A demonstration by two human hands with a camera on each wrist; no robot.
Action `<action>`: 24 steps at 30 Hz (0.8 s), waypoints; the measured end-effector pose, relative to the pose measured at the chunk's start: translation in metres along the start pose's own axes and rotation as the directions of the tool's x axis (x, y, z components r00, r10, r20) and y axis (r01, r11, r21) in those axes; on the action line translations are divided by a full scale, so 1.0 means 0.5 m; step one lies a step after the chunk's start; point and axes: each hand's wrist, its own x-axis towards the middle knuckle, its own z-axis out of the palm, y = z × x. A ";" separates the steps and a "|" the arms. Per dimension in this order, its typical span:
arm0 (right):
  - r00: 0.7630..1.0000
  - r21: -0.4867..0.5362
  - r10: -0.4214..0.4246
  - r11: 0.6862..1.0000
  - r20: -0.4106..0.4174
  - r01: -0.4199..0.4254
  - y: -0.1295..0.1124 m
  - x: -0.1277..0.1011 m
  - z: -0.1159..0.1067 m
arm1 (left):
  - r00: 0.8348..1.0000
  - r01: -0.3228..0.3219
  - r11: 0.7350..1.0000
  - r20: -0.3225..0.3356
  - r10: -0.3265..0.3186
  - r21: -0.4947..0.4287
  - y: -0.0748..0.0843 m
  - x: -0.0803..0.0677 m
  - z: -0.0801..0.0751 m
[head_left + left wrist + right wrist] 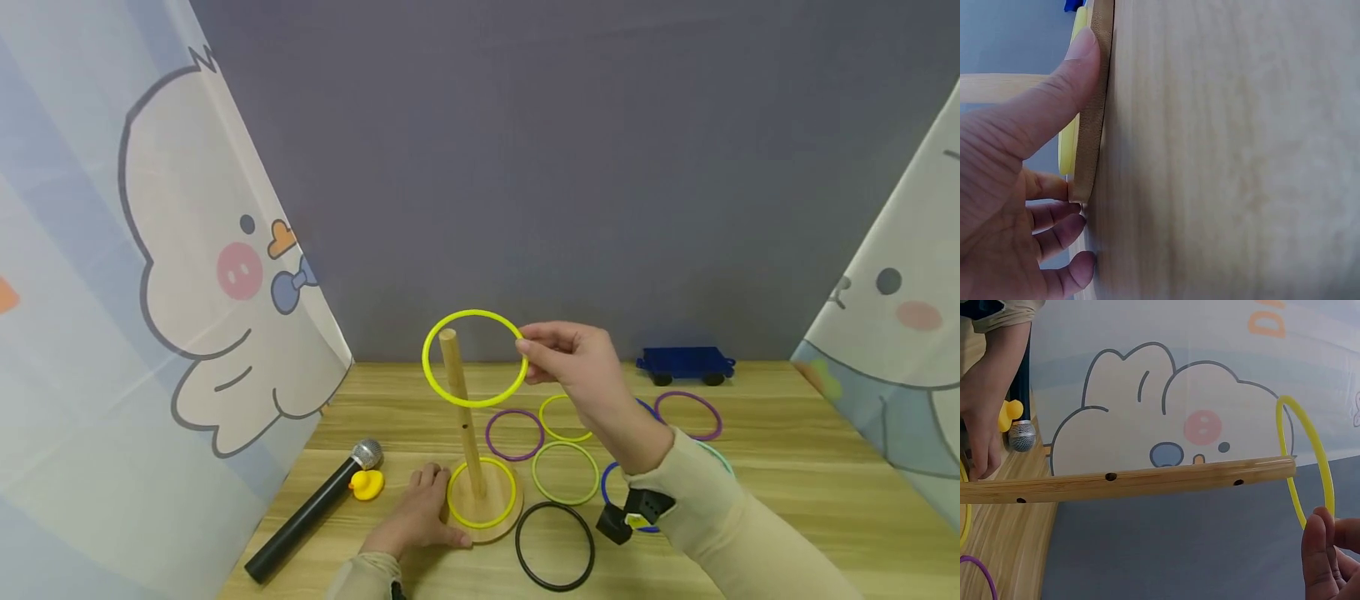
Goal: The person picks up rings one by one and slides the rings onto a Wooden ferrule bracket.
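Note:
A wooden peg (pixel 459 400) stands upright on a round wooden base (pixel 497 527) with one yellow ring (pixel 483 519) lying around its foot. My right hand (pixel 577 367) pinches a second yellow ring (pixel 476 358) by its right edge, level with the peg's top, so the tip shows inside the ring. In the right wrist view the yellow ring (pixel 1305 462) sits at the end of the peg (pixel 1147 480). My left hand (pixel 420 510) rests against the base's left edge; its thumb (pixel 1054 103) presses the base rim (pixel 1094 119).
Several loose rings lie right of the base: purple (pixel 513 434), yellow-green (pixel 565 472), black (pixel 555 546), blue (pixel 611 492). A black microphone (pixel 315 510) and small yellow duck (pixel 367 484) lie left. A blue toy wagon (pixel 686 364) stands at the back. Printed curtains flank both sides.

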 end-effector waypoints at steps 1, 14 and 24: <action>1.000 -0.003 0.008 1.000 0.000 -0.008 0.003 0.001 0.001 | 1.000 -0.001 1.000 -0.001 0.001 0.001 0.000 0.000 0.000; 0.990 -0.095 0.142 0.985 -0.017 -0.143 0.091 -0.022 -0.012 | 1.000 0.001 1.000 -0.002 -0.001 0.000 0.001 -0.002 -0.002; 0.972 -0.079 0.235 0.969 -0.013 -0.235 0.189 -0.045 -0.018 | 1.000 -0.011 1.000 -0.001 0.011 -0.002 0.001 -0.003 -0.002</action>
